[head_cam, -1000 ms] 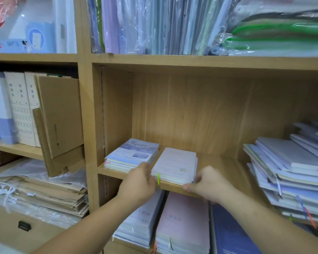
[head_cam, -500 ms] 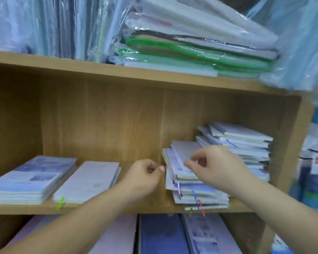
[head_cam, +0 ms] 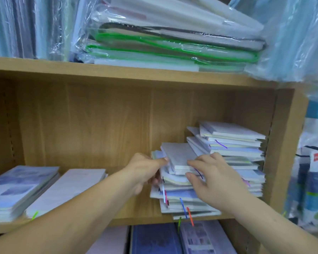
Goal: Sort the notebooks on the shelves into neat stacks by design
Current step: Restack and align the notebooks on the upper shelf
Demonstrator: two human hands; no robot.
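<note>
An untidy pile of mixed notebooks (head_cam: 180, 202) with coloured ribbon markers sits at the right of the middle shelf (head_cam: 140, 219). On its top lies a pale grey notebook (head_cam: 178, 154). My left hand (head_cam: 145, 170) grips the left edge of the upper notebooks, thumb on top. My right hand (head_cam: 211, 177) pinches the grey notebook's front right corner, thumb underneath. A taller slanted pile (head_cam: 233, 143) stands behind, against the right wall. At the left lie two neat stacks: blue-patterned notebooks (head_cam: 17, 187) and white notebooks (head_cam: 70, 187).
Plastic-wrapped folders with green edges (head_cam: 169, 44) fill the shelf above. Larger notebooks, pink, dark blue (head_cam: 154, 239) and patterned, lie on the shelf below. The shelf's right wall (head_cam: 285, 153) stands close to the piles. Bare shelf board lies between the white stack and the untidy pile.
My hands left the white stack and went right to the untidy pile. My left hand now grips its upper notebooks and my right hand has closed on the grey one.
</note>
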